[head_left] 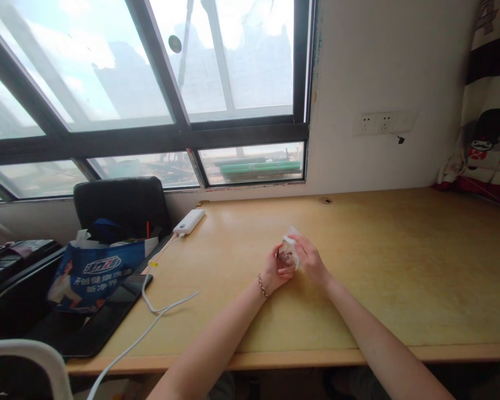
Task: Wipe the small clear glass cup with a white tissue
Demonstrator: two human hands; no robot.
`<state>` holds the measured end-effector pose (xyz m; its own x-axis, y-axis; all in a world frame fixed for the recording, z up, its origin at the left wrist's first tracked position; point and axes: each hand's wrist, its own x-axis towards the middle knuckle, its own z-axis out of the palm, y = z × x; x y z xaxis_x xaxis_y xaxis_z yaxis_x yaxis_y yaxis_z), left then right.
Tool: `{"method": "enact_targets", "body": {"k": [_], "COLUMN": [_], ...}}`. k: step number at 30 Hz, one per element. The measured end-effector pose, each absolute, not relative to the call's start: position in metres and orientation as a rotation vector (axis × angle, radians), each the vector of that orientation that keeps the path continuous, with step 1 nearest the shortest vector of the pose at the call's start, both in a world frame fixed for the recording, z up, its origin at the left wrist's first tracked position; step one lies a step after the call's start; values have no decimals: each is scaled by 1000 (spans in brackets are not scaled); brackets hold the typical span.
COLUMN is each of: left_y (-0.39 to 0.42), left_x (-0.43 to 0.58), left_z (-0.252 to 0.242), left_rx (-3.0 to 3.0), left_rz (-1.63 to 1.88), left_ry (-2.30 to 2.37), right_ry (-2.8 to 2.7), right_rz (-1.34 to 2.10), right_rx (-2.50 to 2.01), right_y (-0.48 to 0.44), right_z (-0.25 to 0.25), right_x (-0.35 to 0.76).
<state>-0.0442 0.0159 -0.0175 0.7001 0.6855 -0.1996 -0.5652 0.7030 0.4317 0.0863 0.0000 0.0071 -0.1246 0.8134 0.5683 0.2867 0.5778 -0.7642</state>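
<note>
Above the middle of the wooden table, my left hand [278, 270] is closed around a small, clear, rounded thing [287, 254] that looks like glass or plastic, with reddish-brown tones showing through. A bracelet circles that wrist. My right hand [309, 256] presses a thin white tissue [290, 239] against the upper right of the clear thing, its fingers bent over it. Parts of the clear thing are covered by the fingers and the tissue, so its exact kind cannot be made out.
A white power bank [189, 221] with a white cable [163, 312] lies at the table's left edge. Beside it are a black tablet [108, 316], a blue printed bag [95, 278] and a black chair [123, 203]. A patterned curtain [494, 111] hangs far right.
</note>
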Motion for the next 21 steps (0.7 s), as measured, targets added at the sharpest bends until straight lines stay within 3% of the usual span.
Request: {"method": "enact_targets", "body": {"k": [4,7,21], "left_y": [12,10,28], "left_x": [-39,-36,-35], "left_z": [-16,-16,-29], "left_rx": [451,471,372], "left_rz": [719,796,1212], "left_ry": [376,383,332], "right_ry": [-1444,-1386,-2134], "right_rz": [893,897,181], "right_rx": [-948,-983,-848], "right_y": [10,13,-3], "right_z": [0,-2,1], "right_x": [92,94,79]}}
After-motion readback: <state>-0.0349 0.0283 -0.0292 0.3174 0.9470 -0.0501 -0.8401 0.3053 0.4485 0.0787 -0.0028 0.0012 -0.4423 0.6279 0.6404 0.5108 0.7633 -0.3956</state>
